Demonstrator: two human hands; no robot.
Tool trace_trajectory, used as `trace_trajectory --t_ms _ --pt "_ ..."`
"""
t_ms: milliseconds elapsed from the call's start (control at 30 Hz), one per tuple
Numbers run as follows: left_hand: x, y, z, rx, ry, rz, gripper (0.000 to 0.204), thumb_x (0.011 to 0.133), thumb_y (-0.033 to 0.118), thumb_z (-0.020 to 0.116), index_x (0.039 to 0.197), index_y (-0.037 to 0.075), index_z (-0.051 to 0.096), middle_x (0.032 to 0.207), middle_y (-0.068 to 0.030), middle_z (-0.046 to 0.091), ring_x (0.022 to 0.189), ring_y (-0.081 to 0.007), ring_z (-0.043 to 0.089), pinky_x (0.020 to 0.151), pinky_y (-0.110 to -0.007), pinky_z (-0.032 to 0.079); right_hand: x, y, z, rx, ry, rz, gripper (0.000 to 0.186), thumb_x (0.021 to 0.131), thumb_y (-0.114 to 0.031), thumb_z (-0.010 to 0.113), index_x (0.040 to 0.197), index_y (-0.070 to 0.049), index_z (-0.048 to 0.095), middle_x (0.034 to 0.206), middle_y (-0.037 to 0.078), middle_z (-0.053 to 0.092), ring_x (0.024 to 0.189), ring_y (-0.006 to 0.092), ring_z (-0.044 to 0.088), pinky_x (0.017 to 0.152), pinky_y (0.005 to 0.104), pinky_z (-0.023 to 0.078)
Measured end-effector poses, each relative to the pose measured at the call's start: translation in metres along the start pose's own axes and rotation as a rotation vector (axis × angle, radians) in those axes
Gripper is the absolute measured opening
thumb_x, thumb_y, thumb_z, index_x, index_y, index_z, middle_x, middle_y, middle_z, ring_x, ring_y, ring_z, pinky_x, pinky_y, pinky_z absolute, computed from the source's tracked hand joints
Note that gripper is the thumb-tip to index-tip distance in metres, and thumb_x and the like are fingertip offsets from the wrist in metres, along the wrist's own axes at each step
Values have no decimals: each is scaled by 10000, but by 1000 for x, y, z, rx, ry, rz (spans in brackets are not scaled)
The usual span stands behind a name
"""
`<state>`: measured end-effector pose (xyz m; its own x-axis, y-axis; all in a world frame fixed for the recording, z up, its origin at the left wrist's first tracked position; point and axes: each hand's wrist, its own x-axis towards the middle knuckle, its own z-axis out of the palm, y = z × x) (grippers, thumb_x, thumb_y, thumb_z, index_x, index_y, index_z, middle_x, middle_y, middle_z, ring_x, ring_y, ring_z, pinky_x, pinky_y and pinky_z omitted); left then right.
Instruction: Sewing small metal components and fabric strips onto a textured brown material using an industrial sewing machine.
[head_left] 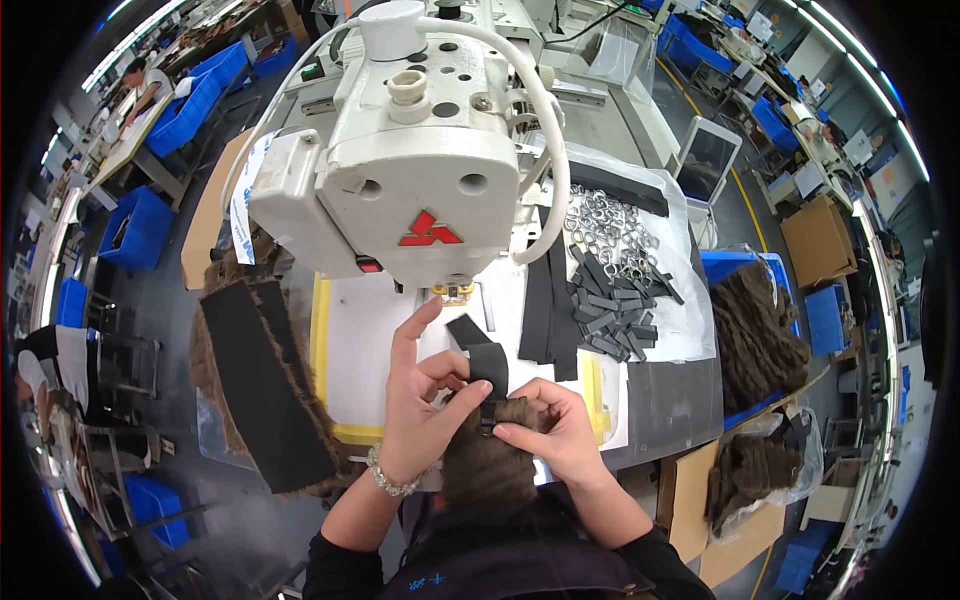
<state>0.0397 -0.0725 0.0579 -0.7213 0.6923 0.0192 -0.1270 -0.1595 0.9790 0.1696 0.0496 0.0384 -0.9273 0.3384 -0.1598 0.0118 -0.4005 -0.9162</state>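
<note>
Just in front of the white sewing machine [420, 150], both my hands work at the end of a brown fur piece [488, 470]. My left hand [415, 405] pinches a black webbing strap [488, 362] between thumb and fingers, its index finger stretched up toward the needle area. The strap curls upward from the fur's edge. With thumb and fingertips, my right hand [555, 430] grips that fur edge, beside a small dark fitting whose kind is partly hidden by my fingers. The fur hangs toward my lap.
On the right of the machine bed lie metal D-rings [610, 225], short black strap pieces [615, 315] and long black strips [545, 300]. Black-backed fur panels [265, 385] rest at the left. A blue bin [740, 262] of brown fur and a cardboard box [685, 500] stand right.
</note>
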Motion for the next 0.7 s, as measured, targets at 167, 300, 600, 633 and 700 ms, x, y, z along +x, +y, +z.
trace_trajectory --t_ms 167,300,600,633,700 --pt "-3 -10 -2 59 7 85 787 758 -69 737 1378 32 264 729 -2 571 703 -62 563 682 -203 459 -7 2 -4 -70 -14 -14 189 812 14 733 964 4 620 901 27 675 849 54 594 748 202 462" --pt "-6 -11 4 24 57 91 717 729 -65 769 1276 40 317 707 -5 576 678 -70 573 695 -205 462 -11 6 -6 14 -67 73 185 828 5 722 978 5 615 925 29 674 863 55 588 746 202 464" --pt "-3 -11 14 -104 -43 21 728 778 -66 698 1358 16 265 897 -62 609 755 -99 607 733 -207 476 -43 -4 -23 185 -137 222 353 779 28 728 1104 20 591 872 8 653 827 49 591 734 200 445" --pt "0 -20 8 -18 -106 45 637 784 -32 662 1347 3 366 1252 -110 475 884 -139 607 807 -254 487 -61 7 -51 47 -203 72 373 795 -21 733 1140 35 601 1026 64 661 1032 139 586 897 283 444" --pt "1 -13 1 94 -150 78 563 768 -15 667 1282 5 439 1337 -102 373 942 -159 594 851 -286 480 -97 16 -102 93 -362 -253 417 701 -67 781 1073 41 628 1095 150 671 1121 270 583 994 399 411"
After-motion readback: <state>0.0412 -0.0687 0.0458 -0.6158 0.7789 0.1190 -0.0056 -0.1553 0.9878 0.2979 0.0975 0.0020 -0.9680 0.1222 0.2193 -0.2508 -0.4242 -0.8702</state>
